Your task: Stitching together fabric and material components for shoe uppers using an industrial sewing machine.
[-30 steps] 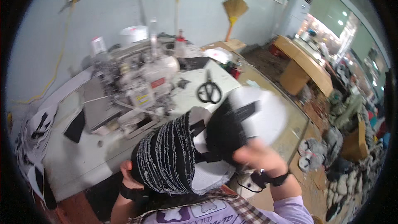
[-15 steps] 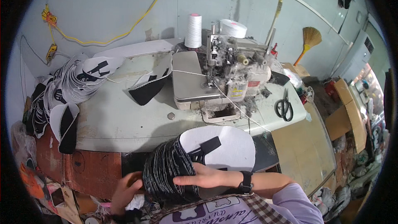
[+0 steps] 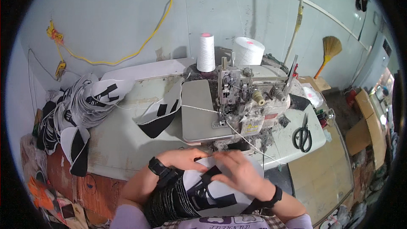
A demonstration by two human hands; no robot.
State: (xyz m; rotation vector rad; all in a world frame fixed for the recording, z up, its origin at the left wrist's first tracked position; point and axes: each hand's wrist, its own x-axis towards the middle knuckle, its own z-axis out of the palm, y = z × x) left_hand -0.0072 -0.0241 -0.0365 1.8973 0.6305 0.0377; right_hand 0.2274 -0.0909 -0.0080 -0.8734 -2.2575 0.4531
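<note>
Pale wall (image 3: 127,12) backs the sewing machine (image 3: 260,101) while, at lower centre, my left hand (image 3: 180,160) and right hand (image 3: 243,173), now shifted to the far edge of the fabric stack (image 3: 169,201), both pinch its top white piece (image 3: 231,189), fingers nearly closed, gripping it two-handed.

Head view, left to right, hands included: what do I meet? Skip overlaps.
Heap of black-and-white fabric pieces → left hand → right hand → black-handled scissors → broom → cardboard box.
</note>
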